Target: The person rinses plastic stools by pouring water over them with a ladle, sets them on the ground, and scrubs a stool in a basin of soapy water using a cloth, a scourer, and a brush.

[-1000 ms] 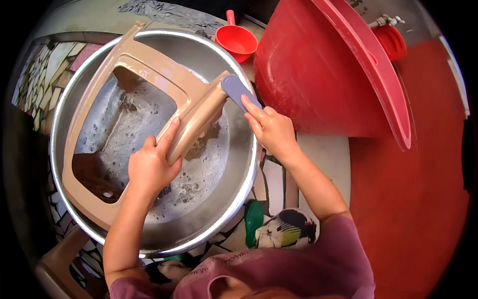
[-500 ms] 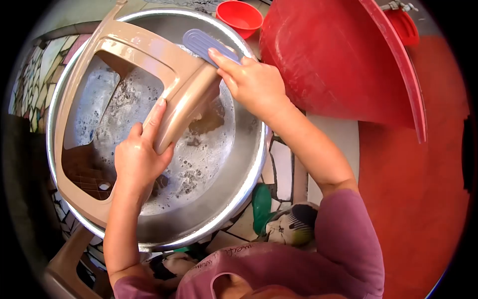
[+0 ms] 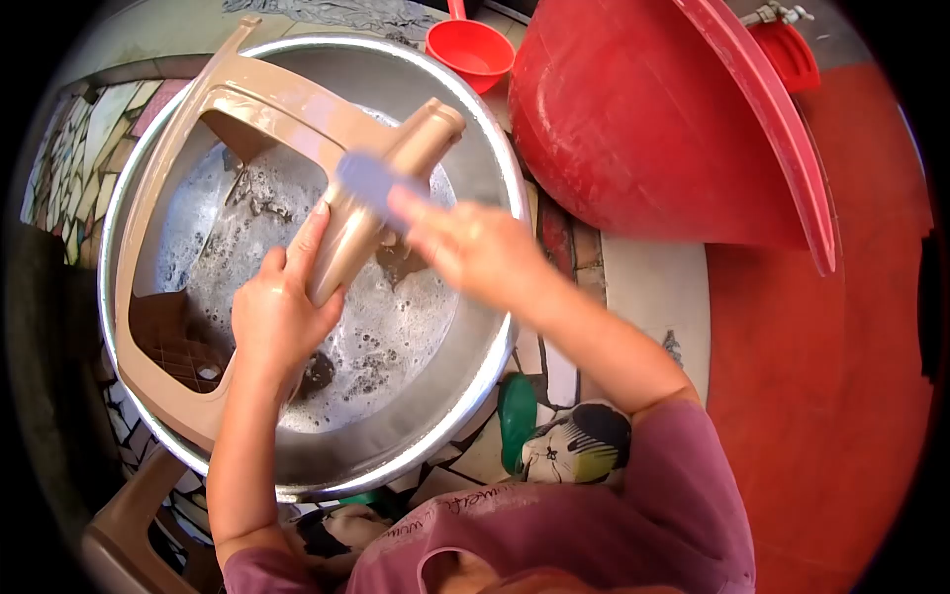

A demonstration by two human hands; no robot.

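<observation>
The person's right grip point(image 3: 480, 247) and the purple tool point(image 3: 368, 180) are blurred, the tool's underside hidden. Suds point(image 3: 411, 322) obscure the submerged part of the tan chair point(image 3: 267, 91). The top edge crops the red tub point(image 3: 653, 129) and the handle point(image 3: 456, 10) of the red dipper point(image 3: 470, 57); lettering point(image 3: 460, 503) on the shirt point(image 3: 633, 540) is unreadably small.

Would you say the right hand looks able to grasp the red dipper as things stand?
Probably not straight away: the right hand holds a purple brush-like tool. Otherwise the way seems free, as the red dipper sits uncovered beyond the metal basin.
</observation>
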